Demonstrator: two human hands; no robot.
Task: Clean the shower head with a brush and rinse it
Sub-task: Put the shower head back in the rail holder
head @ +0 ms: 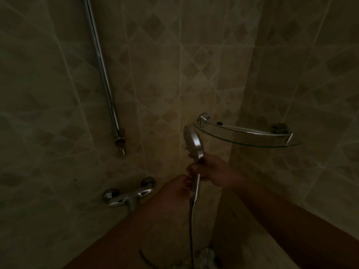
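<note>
A chrome shower head (194,141) stands upright in the dim shower corner, its round spray face turned left. My right hand (213,170) is closed around the top of its handle, just under the head. My left hand (177,188) grips the handle lower down, where the hose (192,226) leaves it and hangs down to the floor. No brush shows in the frame.
A chrome slide rail (103,74) runs down the tiled wall at the left. The mixer tap (128,195) sits below it, left of my hands. A glass corner shelf (244,135) with a chrome rail juts out right of the head.
</note>
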